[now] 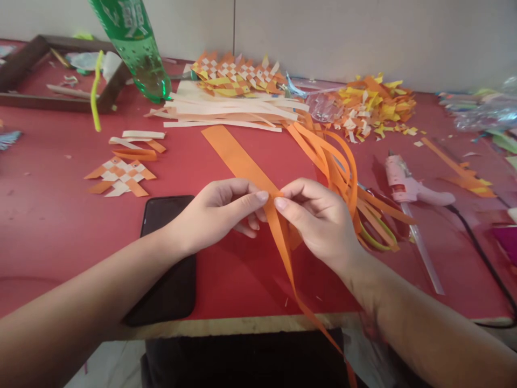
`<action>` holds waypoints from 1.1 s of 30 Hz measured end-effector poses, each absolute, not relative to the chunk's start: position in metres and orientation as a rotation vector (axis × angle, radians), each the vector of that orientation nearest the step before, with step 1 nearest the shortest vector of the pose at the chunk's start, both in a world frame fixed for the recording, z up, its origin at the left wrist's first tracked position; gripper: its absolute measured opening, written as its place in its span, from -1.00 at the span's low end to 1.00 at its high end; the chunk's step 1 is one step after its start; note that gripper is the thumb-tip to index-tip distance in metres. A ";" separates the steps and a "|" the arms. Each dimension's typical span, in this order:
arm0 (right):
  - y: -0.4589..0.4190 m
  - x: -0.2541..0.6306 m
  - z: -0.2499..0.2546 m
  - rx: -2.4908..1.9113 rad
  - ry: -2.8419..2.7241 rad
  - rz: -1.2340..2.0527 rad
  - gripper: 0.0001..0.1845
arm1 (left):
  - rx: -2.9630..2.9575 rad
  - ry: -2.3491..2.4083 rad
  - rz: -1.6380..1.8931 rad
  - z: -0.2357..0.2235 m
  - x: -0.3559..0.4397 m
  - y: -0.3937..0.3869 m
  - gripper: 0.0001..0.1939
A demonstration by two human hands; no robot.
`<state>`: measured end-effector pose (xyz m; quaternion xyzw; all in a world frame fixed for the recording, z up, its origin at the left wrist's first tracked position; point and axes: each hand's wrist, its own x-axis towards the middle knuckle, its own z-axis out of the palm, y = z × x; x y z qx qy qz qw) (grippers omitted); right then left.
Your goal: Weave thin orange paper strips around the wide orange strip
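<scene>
Hands: your left hand is pinching the orange strip between thumb and forefinger, tips closed down on it, while the other fingers are curling loosely beneath. Your right hand is matching this grip just beside it, thumb on top, forefinger behind. The two thumbs are sitting close together without touching.

Position: the strip is lying at the centre of the dial, in front of you above the red table. Its broad length is running towards 10 o'clock; a narrower-looking tail is hanging towards 5 o'clock, over the table edge. Your fingers are hiding the crossing, so I am not determining whether the two are one piece.

Surroundings: a phone is lying at 8 o'clock, partly under your left forearm. A woven piece is resting at 9 o'clock, a bundle of loose orange strips at 2 o'clock and a glue gun at 3 o'clock.

Assessment: sound work here is calling, in my judgement, for even pressure from both thumbs, with edges aligning before any crease is being pressed. The overhanging tail is risking a pull or twist; you should be supporting it.
</scene>
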<state>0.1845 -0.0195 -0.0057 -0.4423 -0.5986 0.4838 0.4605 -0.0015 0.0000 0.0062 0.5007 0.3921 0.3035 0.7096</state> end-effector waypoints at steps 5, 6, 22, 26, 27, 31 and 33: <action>-0.019 0.186 -0.009 -1.056 -1.333 1.385 -0.88 | 1.158 0.877 0.644 0.005 0.000 0.001 -0.81; -0.019 0.187 -0.009 -1.059 -1.332 1.417 -0.86 | 1.164 0.879 0.653 0.005 0.000 0.001 -0.81; -0.022 0.185 -0.005 -1.125 -1.437 1.241 -0.82 | 1.163 0.867 0.716 0.005 0.000 -0.001 -0.83; -0.023 0.185 -0.005 -1.123 -1.442 1.212 -0.81 | 1.150 0.860 0.717 0.005 0.000 -0.001 -0.83; -0.023 0.185 -0.005 -1.122 -1.442 1.210 -0.81 | 1.142 0.859 0.716 0.005 0.000 0.000 -0.83; -0.022 0.184 -0.004 -1.119 -1.435 1.210 -0.82 | 1.102 0.860 0.714 0.006 0.000 0.000 -0.83; -0.022 0.184 -0.004 -1.106 -1.419 1.227 -0.83 | 1.091 0.866 0.718 0.006 0.000 -0.001 -0.82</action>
